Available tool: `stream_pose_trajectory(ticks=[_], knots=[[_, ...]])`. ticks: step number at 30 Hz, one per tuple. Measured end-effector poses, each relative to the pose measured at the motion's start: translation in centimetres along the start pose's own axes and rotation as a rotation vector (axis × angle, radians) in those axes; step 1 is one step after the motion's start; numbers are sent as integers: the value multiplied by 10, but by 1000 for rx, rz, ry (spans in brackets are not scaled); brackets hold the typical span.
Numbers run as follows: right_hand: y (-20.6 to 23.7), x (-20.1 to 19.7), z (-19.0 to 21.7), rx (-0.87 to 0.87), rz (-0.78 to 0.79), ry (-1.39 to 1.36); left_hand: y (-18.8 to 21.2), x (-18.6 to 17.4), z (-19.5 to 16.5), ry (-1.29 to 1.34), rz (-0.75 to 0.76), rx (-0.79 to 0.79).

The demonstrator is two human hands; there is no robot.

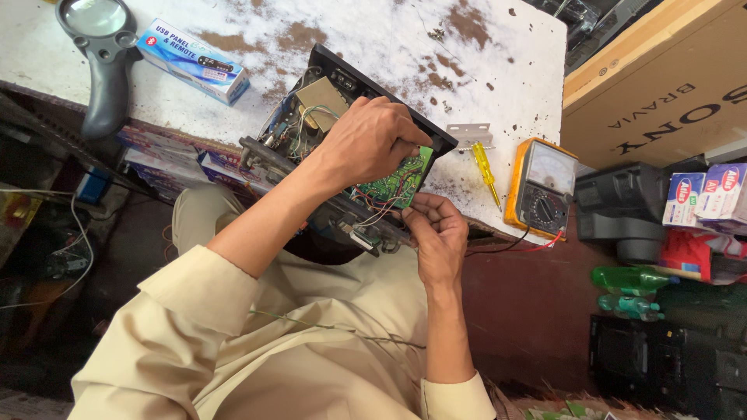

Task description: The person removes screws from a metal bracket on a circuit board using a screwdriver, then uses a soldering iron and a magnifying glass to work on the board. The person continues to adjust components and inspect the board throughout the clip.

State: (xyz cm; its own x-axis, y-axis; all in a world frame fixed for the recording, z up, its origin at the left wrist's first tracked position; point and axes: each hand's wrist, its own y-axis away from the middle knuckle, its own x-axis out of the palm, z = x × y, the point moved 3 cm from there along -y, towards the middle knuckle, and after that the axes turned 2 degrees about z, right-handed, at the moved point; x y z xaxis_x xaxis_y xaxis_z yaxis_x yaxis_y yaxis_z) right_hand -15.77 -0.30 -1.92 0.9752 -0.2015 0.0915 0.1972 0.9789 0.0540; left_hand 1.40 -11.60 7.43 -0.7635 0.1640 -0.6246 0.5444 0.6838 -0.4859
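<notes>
A worn white workbench (498, 54) with brown patches is carrying, from left to right, a grey magnifier (101, 47), a blue carton (194, 61), an opened black chassis (342, 148), a yellow screwdriver (486, 173) and an orange analogue multimeter (542, 189). The left hand (372, 140) is lying curled on top of the chassis, fingers closing over the upper edge of the green circuit board (397, 185). The right hand (436, 233) is pinching at the board's lower corner from just below, with the board's long axis running diagonally between both hands.
</notes>
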Motion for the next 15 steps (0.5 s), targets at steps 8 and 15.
stream_pose_trajectory(ticks=[8,15], knots=[[1,0,0,9,0,-12,1,0,0,-6,-2,1],[0,0,-3,-7,3,-9,2,2,1,-11,-8,26]])
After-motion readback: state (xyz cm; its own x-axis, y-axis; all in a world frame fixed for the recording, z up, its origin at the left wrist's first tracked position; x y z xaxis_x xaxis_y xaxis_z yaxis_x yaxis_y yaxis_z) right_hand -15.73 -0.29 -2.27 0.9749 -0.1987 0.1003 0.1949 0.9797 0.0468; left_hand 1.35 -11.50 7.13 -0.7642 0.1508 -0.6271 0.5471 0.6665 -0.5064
